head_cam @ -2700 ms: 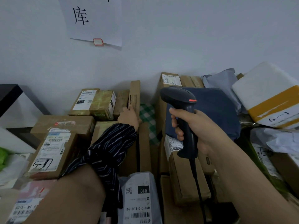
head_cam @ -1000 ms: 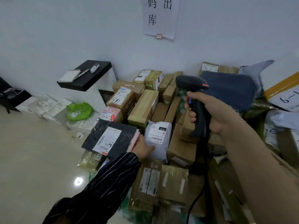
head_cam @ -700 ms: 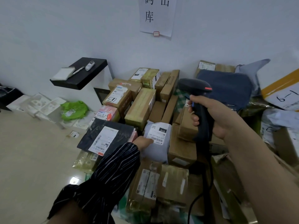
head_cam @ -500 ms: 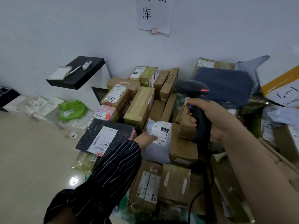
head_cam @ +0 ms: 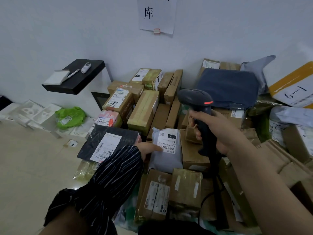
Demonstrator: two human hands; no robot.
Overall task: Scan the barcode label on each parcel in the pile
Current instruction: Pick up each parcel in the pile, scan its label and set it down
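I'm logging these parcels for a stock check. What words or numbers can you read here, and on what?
"库": wall sheet; the characters above it are cut off.
"010": label on the grey mailer.
"010-010-L30-551": same label.
"5-1", handwritten: carton label.
"6-1" or "1-9", handwritten: yellow-banded parcel.
Other labels and the scanner: too small or blurred.
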